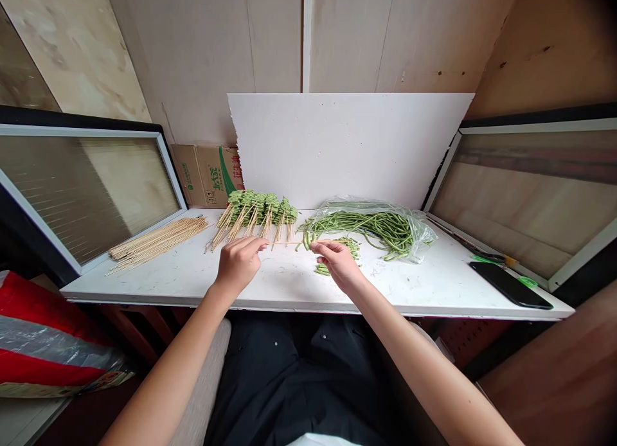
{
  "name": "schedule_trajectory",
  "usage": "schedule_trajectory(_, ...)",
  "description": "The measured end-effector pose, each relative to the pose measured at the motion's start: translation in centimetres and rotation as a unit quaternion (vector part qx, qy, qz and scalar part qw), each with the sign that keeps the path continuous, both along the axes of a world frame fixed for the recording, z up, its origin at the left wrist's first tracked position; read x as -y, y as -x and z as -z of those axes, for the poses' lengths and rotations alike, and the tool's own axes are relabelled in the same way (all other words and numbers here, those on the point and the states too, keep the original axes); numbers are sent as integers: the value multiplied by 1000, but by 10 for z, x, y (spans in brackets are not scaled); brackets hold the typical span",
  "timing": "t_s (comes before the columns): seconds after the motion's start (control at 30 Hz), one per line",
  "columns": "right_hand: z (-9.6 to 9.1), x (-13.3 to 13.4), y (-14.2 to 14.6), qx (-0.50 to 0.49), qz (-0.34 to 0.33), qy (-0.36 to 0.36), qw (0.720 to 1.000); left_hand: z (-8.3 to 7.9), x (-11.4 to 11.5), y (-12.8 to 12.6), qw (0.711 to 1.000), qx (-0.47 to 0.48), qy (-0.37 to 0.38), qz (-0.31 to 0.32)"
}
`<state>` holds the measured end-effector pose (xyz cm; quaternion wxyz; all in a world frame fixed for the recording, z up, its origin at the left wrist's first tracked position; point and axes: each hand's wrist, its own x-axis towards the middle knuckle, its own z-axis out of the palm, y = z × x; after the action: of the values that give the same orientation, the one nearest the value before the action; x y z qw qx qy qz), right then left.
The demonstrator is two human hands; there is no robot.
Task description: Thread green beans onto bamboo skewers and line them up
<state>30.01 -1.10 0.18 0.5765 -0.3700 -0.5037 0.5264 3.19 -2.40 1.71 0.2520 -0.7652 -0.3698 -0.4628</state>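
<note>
My left hand (240, 261) is closed on the left end of a thin wooden skewer (288, 243), held level above the table. At the skewer's right end, my right hand (336, 259) pinches short green bean pieces (307, 240); its fingers partly hide how they sit on the stick. Beneath and behind that hand lies a small pile of cut bean pieces (349, 245). Past my left hand, several finished bean skewers (260, 208) are stacked with their sticks pointing toward me. Long whole green beans (385, 229) lie in a clear plastic bag (420, 235) behind my right hand.
Bare skewers (157, 241) lie bundled at the left of the white table (279, 292). A black phone (509, 284) and scissors (475, 248) rest at the right. A cardboard box (205, 175) and a white board (351, 150) stand behind. Framed panels flank both sides.
</note>
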Motion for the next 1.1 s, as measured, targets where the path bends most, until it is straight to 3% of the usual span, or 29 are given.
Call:
schedule_trajectory(0.27, -6, -1, -8, 43, -45, 11, 998, 3, -3, 4, 998, 20, 50, 10)
schedule_trajectory(0.43, -4, -13, -28, 166, -47, -76, 982, 5, -9, 12, 996, 49, 78, -8)
schedule_trajectory(0.57, 17, -40, -47, 331, 60, -111, 935, 7, -14, 18, 991, 68, 107, -39)
schedule_trajectory(0.67, 31, -63, -50, 455, 85, -99, 881, 8, -18, 22, 988, 75, 127, -49)
schedule_trajectory(0.77, 33, -83, -44, 522, 88, -104, 842, 9, -21, 27, 986, 80, 135, -55)
schedule_trajectory(0.93, 23, -109, -35, 567, 72, -98, 815, 10, -25, 35, 984, 83, 145, -56)
schedule_trajectory(1.1, 19, -114, -37, 621, 10, -76, 780, 8, -26, 41, 981, 87, 159, -67)
